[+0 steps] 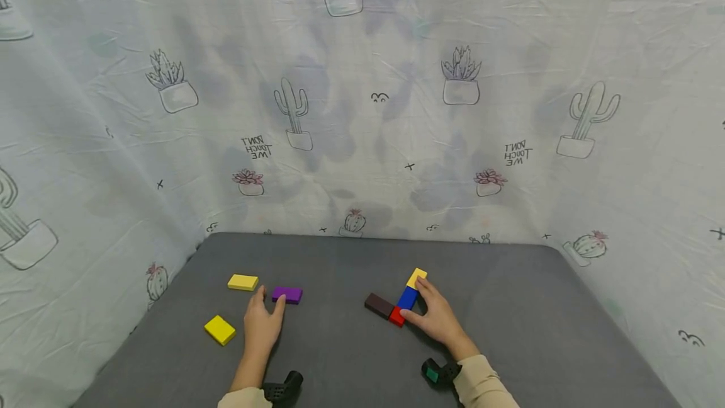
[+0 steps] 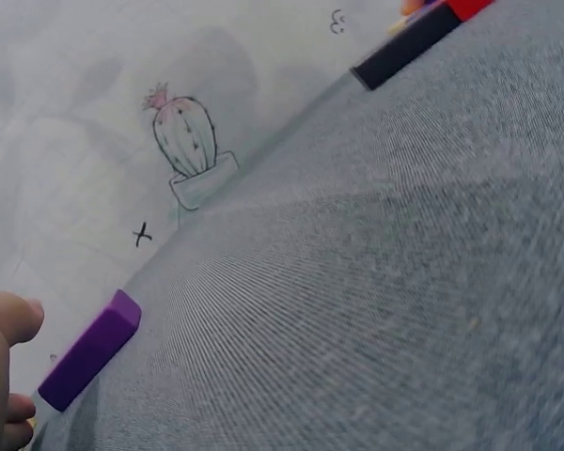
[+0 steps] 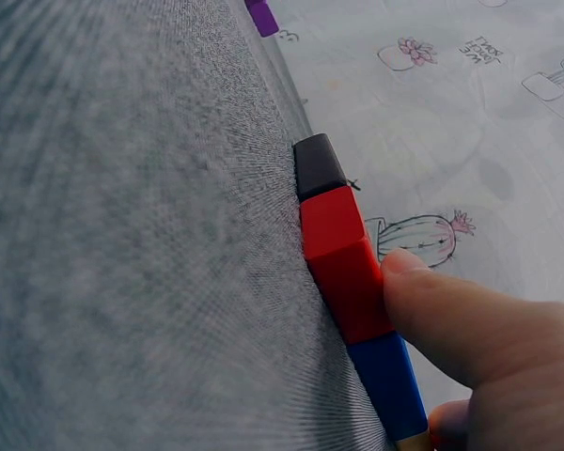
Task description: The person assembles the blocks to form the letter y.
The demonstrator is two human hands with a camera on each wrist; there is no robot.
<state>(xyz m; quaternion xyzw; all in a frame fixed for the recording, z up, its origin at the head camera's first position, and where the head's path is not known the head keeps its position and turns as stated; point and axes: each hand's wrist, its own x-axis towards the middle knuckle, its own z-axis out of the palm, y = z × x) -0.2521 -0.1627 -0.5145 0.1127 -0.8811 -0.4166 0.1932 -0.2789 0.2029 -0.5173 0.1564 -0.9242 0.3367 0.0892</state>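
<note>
On the grey surface, four-sided blocks form an angled row in the head view. A dark brown block (image 1: 379, 306) meets a red block (image 1: 396, 317), then a blue block (image 1: 407, 298) and a yellow block (image 1: 416, 276) lead away at an angle. My right hand (image 1: 436, 317) spans this second stretch, its thumb on the red block (image 3: 346, 282) and its fingertips at the yellow one. Over to the left, my left hand (image 1: 263, 326) is beside a purple block (image 1: 287, 295). In the left wrist view its fingers are just off the purple block (image 2: 92, 349), holding nothing.
Two more yellow blocks lie at the left, one flat piece (image 1: 242, 283) farther back and another (image 1: 219, 330) nearer. A pale cloth (image 1: 374, 131) printed with cacti hangs behind and at both sides of the grey-covered table (image 1: 351, 364).
</note>
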